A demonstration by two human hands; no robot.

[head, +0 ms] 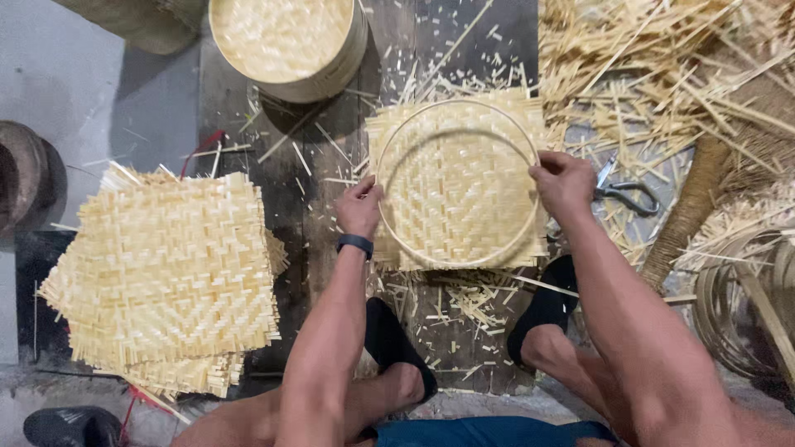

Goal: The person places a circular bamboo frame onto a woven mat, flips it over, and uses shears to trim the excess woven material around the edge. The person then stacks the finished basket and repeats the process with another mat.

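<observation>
A thin round bamboo hoop (457,106) lies over a square woven bamboo mat (455,186) on the dark wooden floor. My left hand (358,207) grips the hoop's left side and the mat edge; a dark band sits on that wrist. My right hand (563,182) grips the hoop's right side. Both my feet in black slippers rest just below the mat.
A stack of woven mats (166,277) lies at left. A round woven basket (286,41) stands at the top. Scissors (625,192) lie right of my right hand. Loose bamboo strips (662,58) pile at upper right, coiled hoops (737,306) at right.
</observation>
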